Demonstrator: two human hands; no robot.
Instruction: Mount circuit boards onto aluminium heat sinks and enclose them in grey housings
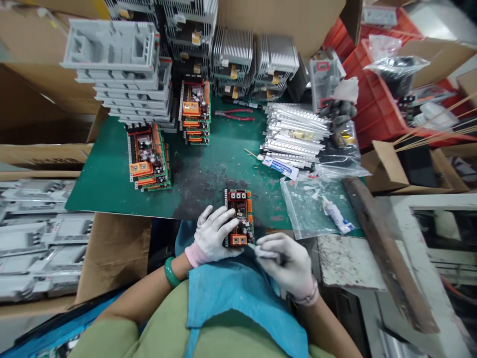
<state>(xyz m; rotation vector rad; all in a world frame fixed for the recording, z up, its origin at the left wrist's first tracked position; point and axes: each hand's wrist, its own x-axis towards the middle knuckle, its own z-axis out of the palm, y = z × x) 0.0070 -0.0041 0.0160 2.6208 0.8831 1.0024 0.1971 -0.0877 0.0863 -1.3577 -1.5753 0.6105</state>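
Observation:
A circuit board (244, 209) with orange terminal blocks is at the front edge of the green table. My left hand (216, 233), in a white glove, grips it along its left side, fingers reaching over its face. In my gloved right hand (285, 261) is a slim pale thing with a narrow tip (252, 246). The fingers are closed round it and hide most of it, so its kind is unclear. Its tip is by the board's lower right corner; I cannot tell whether they touch.
Stacked boards (145, 154) and more boards (194, 107) stand behind, near grey plastic housings (112, 44) and finned heat sinks (233, 49). Red-handled pliers (238, 115), metal strips (294, 134), a tube (337, 216) on a plastic bag (303, 204) and a dark bar (387, 253) lie rightward.

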